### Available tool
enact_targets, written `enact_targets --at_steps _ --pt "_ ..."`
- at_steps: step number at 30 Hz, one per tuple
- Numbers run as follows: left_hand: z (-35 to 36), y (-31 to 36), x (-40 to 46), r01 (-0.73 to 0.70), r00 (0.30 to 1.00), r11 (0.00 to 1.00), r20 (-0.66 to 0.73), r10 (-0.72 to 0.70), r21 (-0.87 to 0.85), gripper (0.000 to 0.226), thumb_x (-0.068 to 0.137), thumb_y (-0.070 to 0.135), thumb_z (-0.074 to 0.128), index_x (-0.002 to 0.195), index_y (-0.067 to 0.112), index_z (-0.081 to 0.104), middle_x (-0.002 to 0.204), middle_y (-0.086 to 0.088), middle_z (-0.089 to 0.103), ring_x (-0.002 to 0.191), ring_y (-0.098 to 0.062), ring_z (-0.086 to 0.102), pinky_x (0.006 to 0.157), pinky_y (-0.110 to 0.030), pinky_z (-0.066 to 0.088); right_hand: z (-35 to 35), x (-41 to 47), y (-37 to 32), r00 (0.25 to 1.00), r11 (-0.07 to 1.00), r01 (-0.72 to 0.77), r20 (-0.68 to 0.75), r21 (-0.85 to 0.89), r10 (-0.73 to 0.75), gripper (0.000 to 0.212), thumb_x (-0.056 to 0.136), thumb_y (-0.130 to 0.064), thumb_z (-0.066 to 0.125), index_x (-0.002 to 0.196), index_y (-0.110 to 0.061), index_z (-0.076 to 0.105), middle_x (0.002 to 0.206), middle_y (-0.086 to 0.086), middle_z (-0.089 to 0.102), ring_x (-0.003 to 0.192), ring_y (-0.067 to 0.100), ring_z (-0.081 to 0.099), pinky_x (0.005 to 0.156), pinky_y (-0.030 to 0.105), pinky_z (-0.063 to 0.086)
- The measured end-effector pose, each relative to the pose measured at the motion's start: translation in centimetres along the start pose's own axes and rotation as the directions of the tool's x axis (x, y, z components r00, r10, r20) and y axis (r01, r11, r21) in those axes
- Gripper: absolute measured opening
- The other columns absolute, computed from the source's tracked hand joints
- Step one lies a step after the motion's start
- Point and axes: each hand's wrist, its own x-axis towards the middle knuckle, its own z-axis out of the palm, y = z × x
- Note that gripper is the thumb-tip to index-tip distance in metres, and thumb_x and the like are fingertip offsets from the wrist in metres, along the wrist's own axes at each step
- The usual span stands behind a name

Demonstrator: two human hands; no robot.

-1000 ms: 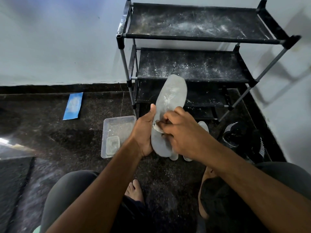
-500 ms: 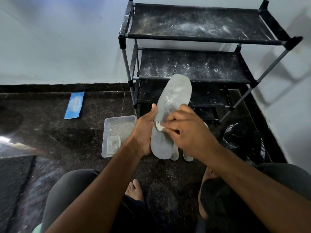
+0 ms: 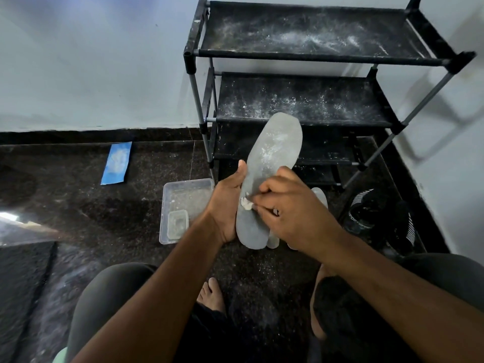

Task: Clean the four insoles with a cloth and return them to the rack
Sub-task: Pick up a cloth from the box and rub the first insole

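Between my two hands, just in front of the rack, sits the work. My right hand (image 3: 293, 210) has its fingers curled round a small wad of white cloth (image 3: 246, 204), pinching it and pressing it against the insole (image 3: 269, 169) about midway along. My left hand (image 3: 226, 205) is wrapped round the left edge of that insole, thumb up along the rim, holding it tilted with the toe end pointing up toward the rack (image 3: 314, 100).

I judge the insole to be light and thin, a flexible grey sheet that would bow if I pushed hard on an unsupported end. So the best hold is where the left hand has it now, at the waist, with the palm backing the spot being rubbed. White powder clings to the upper half, which looks dusty rather than slick, so slipping seems unlikely.

Farther out, other pale insoles (image 3: 320, 195) lie on the floor behind my right hand, mostly hidden. A clear plastic tray (image 3: 183, 189) sits on the floor to the left, and a blue strip (image 3: 117, 163) lies near the wall.
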Motion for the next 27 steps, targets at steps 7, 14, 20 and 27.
enact_targets --at_steps 7,14,20,27 --pt "-1.2 0.8 0.0 0.022 0.993 0.990 0.121 -0.005 -0.138 0.087 0.103 0.070 0.025 0.153 0.001 0.041 0.121 -0.011 0.059 0.097 -0.023 0.065 0.089 -0.038 0.056 -0.1 -1.4 -1.1 0.990 0.993 0.052 0.128 0.102 -0.065 0.019 0.088 -0.028 0.068 0.102 -0.019 0.078 0.089 -0.010 0.061 0.095 0.007 0.046 0.079 0.031 0.049" --pt "-0.8 0.9 0.0 -0.023 0.998 0.994 0.060 0.029 -0.109 0.086 0.102 0.071 0.025 0.150 0.002 0.047 0.125 -0.012 0.058 0.103 -0.022 0.060 0.092 -0.038 0.055 0.4 -1.1 -0.9 0.990 0.999 -0.020 0.139 -0.046 0.026 0.017 0.087 -0.029 0.067 0.084 -0.017 0.078 0.081 -0.010 0.057 0.091 0.003 0.037 0.074 0.031 0.048" --pt "-1.1 0.8 0.1 -0.039 0.999 0.994 0.024 0.042 -0.099 0.084 0.103 0.068 0.027 0.149 0.001 0.048 0.139 -0.014 0.054 0.113 -0.025 0.057 0.101 -0.041 0.049 -0.6 -0.8 -0.1 0.995 0.977 -0.089 -0.036 0.195 0.097 0.013 0.086 -0.027 0.073 0.094 -0.020 0.079 0.082 -0.013 0.065 0.085 0.003 0.044 0.083 0.017 0.040" --pt "-0.1 0.5 -0.2 -0.052 0.994 0.998 -0.096 0.053 0.020 0.080 0.104 0.066 0.027 0.134 0.002 0.065 0.132 -0.022 0.059 0.104 -0.030 0.064 0.095 -0.043 0.054 -0.1 -1.2 -0.7 0.978 0.978 -0.052 0.209 0.204 0.008 0.022 0.089 -0.037 0.064 0.095 -0.022 0.078 0.082 -0.014 0.059 0.092 0.005 0.044 0.078 0.029 0.046"
